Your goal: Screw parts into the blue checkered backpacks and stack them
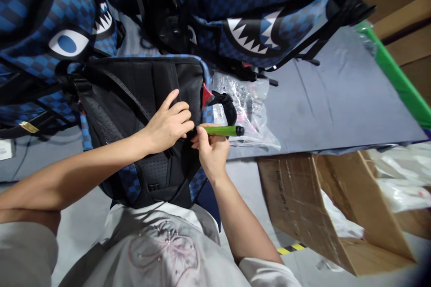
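Observation:
A backpack (161, 175) with a black padded back panel and blue checked edges lies in front of me, its straps facing up. My left hand (170, 123) rests over the panel, little finger raised, the other fingers bent inward and closed near the backpack's right side. What its fingertips pinch is hidden. Close beside them, my right hand (213, 145) grips a green marker-like stick (222, 131) with a black end pointing right. The stick's other end disappears behind my thumb and fingers, next to the panel. A red triangular tab (206, 95) shows on the bag's right edge.
More blue checked backpacks (269, 31) with shark-mouth prints stand at the back and left. A clear plastic bag (249, 112) lies on the grey table (323, 103) to the right. Below the table's edge is an open cardboard box (296, 197). A green strip (397, 76) borders the far right.

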`<state>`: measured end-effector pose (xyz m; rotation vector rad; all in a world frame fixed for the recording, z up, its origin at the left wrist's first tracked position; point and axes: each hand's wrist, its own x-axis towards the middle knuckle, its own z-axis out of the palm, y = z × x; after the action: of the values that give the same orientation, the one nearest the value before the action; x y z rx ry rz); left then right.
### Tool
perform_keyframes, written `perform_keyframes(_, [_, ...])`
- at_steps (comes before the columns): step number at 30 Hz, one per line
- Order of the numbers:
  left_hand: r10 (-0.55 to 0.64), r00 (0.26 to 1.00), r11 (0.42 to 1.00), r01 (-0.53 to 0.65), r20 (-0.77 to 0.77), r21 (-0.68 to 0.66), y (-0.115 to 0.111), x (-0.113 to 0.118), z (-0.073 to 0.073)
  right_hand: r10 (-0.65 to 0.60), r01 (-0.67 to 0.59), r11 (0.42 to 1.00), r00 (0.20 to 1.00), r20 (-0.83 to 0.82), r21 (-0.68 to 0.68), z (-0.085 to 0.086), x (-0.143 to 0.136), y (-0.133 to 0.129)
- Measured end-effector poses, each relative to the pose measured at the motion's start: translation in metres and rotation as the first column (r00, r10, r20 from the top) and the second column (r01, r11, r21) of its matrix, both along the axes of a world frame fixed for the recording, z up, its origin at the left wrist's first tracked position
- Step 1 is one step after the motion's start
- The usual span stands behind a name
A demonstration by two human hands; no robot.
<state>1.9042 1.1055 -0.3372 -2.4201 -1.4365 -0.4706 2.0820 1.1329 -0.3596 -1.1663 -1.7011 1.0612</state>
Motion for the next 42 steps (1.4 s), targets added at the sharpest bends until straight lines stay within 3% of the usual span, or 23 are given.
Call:
perform_keyframes(7, [-0.012,1.0,0.998,0.011,0.007,0.064,0.002,-0.001,-0.003,0.011,-0.011,1.0,1.0,0.008,0.01,-0.004,0.003,0.001])
perform_keyframes(14, [-0.012,1.0,1.0,0.012,0.009,-0.003,0.001,0.001,0.004,0.014,-0.014,1.0,1.0,0.012,0.028,-0.006,0.002,0.003])
perform_keyframes(19, [-0.03,0.982,0.999,0.027,-0.184,-0.019,0.006,-0.003,0.02,0.043,-0.043,0.998,0.999,-0.001,0.056,-0.007,0.007,0.002])
perform_keyframes(22, [-0.06,0.936,0.996,0.031,-0.348,-0.089,0.013,-0.006,0.034,0.018,-0.01,0.995,0.997,-0.077,0.101,-0.01,0.011,-0.012])
perform_keyframes(24, [-0.04,0.915,0.991,-0.014,-0.402,-0.131,0.012,-0.005,0.047,0.049,-0.019,0.975,0.99,-0.131,0.223,-0.015,0.01,-0.027])
perform_keyframes(27, [0.014,0.929,0.991,-0.062,-0.37,-0.119,-0.005,0.008,0.076,0.071,0.009,0.894,0.984,-0.163,0.447,-0.016,0.011,-0.044])
perform_keyframes(30, [0.123,0.938,0.989,-0.141,-0.325,-0.035,-0.038,0.031,0.115,0.039,0.116,0.818,0.966,-0.257,0.563,0.004,0.021,-0.044])
perform_keyframes(33, [0.242,0.944,0.969,-0.245,-0.225,0.013,-0.067,0.05,0.144,0.078,0.086,0.745,0.974,-0.214,0.661,0.038,0.035,-0.032])
perform_keyframes(34, [0.257,0.95,0.965,-0.261,-0.178,0.003,-0.075,0.054,0.145,0.11,0.041,0.717,0.979,-0.171,0.696,0.047,0.038,-0.03])
perform_keyframes(36, [0.253,0.962,0.963,-0.26,-0.103,-0.063,-0.086,0.056,0.134,0.195,-0.057,0.646,0.977,-0.092,0.761,0.054,0.04,-0.031])
perform_keyframes(39, [0.15,0.987,0.958,-0.16,-0.058,-0.237,-0.093,0.053,0.098,0.274,-0.166,0.541,0.962,0.014,0.825,0.039,0.037,-0.04])
perform_keyframes(41, [0.076,0.996,0.965,-0.084,-0.042,-0.248,-0.092,0.048,0.082,0.246,-0.183,0.526,0.968,0.058,0.831,0.023,0.034,-0.042])
perform_keyframes(42, [0.077,0.996,0.978,-0.082,-0.037,-0.191,-0.092,0.045,0.08,0.225,-0.179,0.535,0.972,0.065,0.826,0.018,0.033,-0.041])
